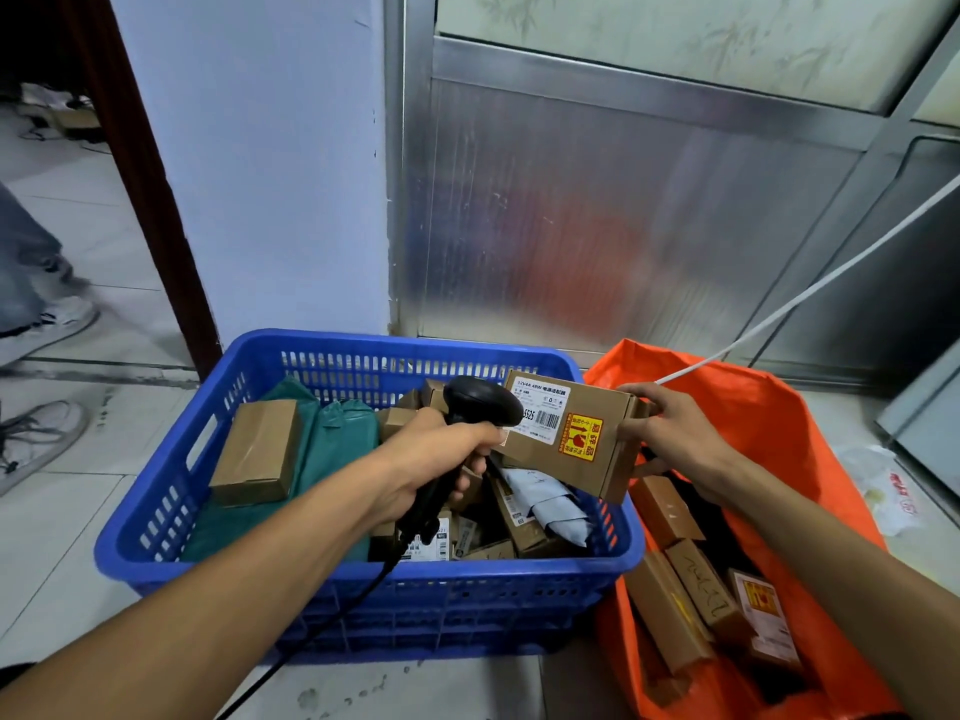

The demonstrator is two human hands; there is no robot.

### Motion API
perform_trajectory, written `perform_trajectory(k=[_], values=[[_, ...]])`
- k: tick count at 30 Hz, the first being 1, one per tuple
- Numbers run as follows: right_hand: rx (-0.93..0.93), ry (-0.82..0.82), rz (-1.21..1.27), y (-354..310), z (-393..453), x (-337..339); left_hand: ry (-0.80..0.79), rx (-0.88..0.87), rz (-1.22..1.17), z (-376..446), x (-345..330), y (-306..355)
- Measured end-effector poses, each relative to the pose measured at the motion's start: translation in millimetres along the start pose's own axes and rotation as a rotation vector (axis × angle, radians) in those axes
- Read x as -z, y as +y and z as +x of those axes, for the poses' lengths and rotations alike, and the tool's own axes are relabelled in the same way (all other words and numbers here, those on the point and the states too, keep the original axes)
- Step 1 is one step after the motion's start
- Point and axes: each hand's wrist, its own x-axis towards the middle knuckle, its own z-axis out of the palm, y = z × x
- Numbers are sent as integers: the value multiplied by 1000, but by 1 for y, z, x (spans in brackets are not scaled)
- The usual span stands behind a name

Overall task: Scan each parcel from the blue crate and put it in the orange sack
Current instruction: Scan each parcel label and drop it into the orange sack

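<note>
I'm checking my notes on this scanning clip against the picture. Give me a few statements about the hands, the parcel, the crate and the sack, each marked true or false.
1. The left hand grips the black scanner. True.
2. The right hand holds a green mailer bag. False: it holds a brown cardboard box with a white label and a yellow-red sticker.
3. The orange sack has no parcels in it. False: several brown boxes already lie inside.
4. The blue crate holds parcels, among them green bags and brown boxes. True.
5. The scanner's head is close to the held box's label. True.
</note>
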Motion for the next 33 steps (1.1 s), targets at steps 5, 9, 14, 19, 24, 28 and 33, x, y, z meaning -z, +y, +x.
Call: perform_trajectory(k=[5,9,14,19,24,28,33], values=[[18,-1,-13,3,2,0,-10,-1,-4,0,-1,0],[17,22,-18,7,6,3,4,-8,17,3,1,-2],[-3,64,-85,22,17,12,2,5,26,6,3,-5],[-13,140,-130,35,25,28,-3,2,28,5,2,-4],[4,247,-138,43,29,48,-1,-7,38,4,1,-3],[101,298,-250,48,28,61,10,-4,44,5,-1,-4],[149,368,-320,53,25,76,4,-4,48,5,-4,-5]])
